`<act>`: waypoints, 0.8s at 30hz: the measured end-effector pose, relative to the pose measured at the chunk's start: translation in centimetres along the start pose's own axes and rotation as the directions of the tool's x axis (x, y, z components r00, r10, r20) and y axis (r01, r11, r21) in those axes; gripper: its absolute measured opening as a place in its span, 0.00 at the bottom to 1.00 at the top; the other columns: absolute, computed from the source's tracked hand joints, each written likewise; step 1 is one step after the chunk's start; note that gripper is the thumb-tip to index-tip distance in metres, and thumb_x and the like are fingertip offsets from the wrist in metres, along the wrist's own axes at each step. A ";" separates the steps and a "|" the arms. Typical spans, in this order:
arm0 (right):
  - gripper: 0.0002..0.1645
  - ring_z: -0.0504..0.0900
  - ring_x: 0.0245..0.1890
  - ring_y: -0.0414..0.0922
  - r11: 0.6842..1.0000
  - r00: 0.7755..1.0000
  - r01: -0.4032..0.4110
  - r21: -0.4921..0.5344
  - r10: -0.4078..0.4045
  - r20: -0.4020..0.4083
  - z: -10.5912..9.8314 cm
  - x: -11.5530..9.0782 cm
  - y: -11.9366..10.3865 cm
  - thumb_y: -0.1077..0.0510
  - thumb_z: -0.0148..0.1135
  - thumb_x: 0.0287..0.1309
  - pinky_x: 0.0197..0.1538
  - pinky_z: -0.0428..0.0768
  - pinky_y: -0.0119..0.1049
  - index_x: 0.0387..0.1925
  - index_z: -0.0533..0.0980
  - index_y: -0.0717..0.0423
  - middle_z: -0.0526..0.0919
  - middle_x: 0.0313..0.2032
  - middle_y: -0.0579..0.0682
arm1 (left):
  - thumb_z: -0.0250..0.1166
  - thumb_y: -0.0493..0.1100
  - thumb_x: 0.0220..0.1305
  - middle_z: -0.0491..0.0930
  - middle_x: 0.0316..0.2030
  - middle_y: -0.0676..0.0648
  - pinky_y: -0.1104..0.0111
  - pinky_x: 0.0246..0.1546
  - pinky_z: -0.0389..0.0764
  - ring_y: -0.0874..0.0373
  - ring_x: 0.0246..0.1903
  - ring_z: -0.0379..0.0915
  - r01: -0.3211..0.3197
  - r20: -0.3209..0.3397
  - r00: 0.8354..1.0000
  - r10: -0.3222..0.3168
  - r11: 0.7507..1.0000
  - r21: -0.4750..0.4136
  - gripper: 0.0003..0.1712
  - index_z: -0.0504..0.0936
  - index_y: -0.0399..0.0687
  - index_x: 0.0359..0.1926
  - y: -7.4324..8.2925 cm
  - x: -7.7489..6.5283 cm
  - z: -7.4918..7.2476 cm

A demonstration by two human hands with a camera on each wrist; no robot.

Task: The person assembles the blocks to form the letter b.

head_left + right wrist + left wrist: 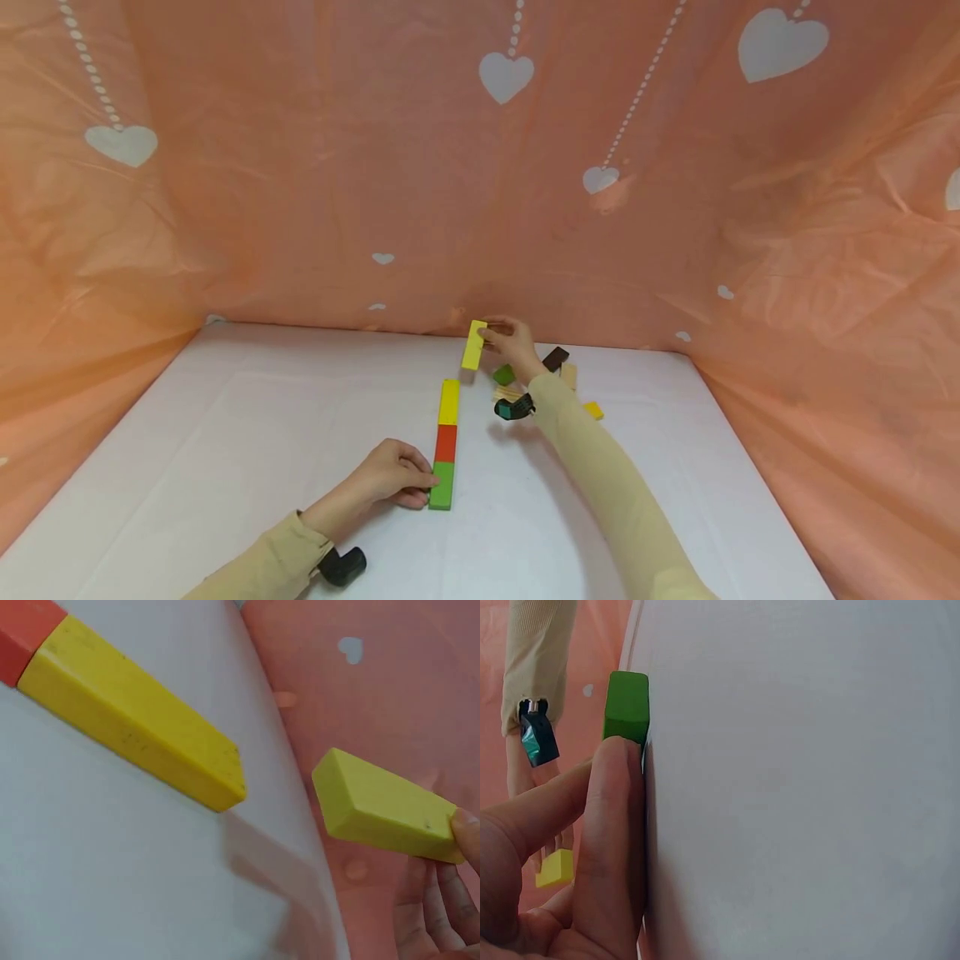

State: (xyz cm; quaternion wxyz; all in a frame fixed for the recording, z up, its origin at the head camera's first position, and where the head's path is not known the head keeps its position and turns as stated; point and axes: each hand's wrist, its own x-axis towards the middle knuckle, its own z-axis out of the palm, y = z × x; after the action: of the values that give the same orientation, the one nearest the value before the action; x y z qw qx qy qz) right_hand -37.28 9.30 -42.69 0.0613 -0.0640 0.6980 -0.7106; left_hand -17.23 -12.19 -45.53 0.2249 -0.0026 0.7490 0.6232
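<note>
On a white worktop [300,400], the left hand [401,475] touches the green block [442,487] ending a row [446,443], fingers relaxed; the right hand [512,340] pinches a yellow block [473,347], raised past the far end. Extending the row, it seems, calls for aligning, then lowering.

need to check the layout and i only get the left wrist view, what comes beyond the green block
Observer: In the head view, a red block and then a yellow end block carry on in line from the green block.
Operator: is anything up against that far end
Observer: No, the right wrist view shows a gap between it and the held yellow block, which the right hand pinches.
Operator: any loose pieces about
Observer: Yes, the head view shows a dark block on the table, just to the right of that hand.
</note>
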 end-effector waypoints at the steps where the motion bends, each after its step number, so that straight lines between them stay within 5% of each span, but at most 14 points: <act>1: 0.20 0.82 0.37 0.47 1.000 1.000 0.001 -0.010 -0.001 0.002 0.1 0.2 0.2 0.64 0.65 0.58 0.55 0.77 0.54 0.52 0.76 0.63 0.80 0.42 0.56 | 0.71 0.33 0.54 0.80 0.22 0.44 0.65 0.24 0.85 0.58 0.18 0.79 0.000 -0.002 1.000 0.000 1.000 0.001 0.13 0.78 0.30 0.37 0.0 0.0 0.0; 14: 0.20 0.81 0.41 0.49 0.988 0.992 -0.122 -0.089 0.119 -0.039 0.9 1.5 1.3 0.62 0.64 0.60 0.50 0.82 0.42 0.54 0.77 0.58 0.79 0.47 0.55 | 0.70 0.32 0.54 0.80 0.21 0.44 0.66 0.23 0.85 0.59 0.18 0.78 0.002 -0.004 1.000 -0.002 1.000 -0.018 0.11 0.77 0.30 0.36 0.1 0.2 0.3; 24: 0.19 0.80 0.39 0.48 0.987 0.992 -0.126 -0.102 0.121 -0.046 1.7 1.6 1.7 0.65 0.61 0.62 0.46 0.83 0.38 0.55 0.76 0.60 0.78 0.46 0.56 | 0.70 0.31 0.54 0.80 0.21 0.44 0.66 0.23 0.85 0.60 0.17 0.78 0.000 -0.004 1.000 0.000 1.000 -0.029 0.11 0.77 0.30 0.35 0.1 0.2 0.2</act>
State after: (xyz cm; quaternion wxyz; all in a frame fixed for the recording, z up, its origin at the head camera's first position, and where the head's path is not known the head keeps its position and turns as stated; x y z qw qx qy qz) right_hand -38.51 7.29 -44.38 0.0879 -0.0096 0.7378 -0.6691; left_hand -17.39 -11.95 -45.50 0.2232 -0.0070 0.7404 0.6340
